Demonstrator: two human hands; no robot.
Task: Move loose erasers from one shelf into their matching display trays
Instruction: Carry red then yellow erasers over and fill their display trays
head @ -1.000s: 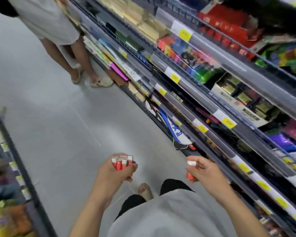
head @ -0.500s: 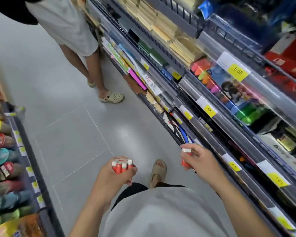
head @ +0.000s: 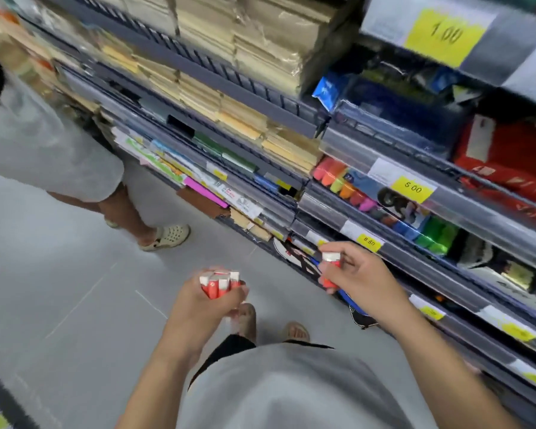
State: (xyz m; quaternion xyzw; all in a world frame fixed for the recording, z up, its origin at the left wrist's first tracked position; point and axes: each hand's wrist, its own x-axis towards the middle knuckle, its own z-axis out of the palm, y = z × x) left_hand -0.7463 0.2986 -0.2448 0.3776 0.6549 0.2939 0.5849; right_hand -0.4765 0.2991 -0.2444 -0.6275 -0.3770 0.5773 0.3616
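Nearest the camera, low in the scene, both hands hold stock above the floor. The left hand is closed round a bundle of erasers, red-sleeved with white ends upward, fingers wrapped about the lower half. The right hand pinches a single eraser of the same pattern between thumb and forefingers, its white end tilted up and left; this hand sits just beside the lower shelf edge.

Change since a second ago: the view has swung up and toward the shelving, which now fills the right and far part of the scene, where earlier the aisle floor dominated. The hands have kept the same grips and the same loads; the right hand has drawn nearer the shelf front. Judged from this, the person is in transit, searching for the matching display tray. No eraser tray can be identified in the present view, so placement has not begun.

Further off on the right, highlighters sit behind a yellow price label. Beyond, stacked paper pads occupy the upper shelves. At far left a second person stands in the aisle, well apart from the hands.

Blur limits finer detail.
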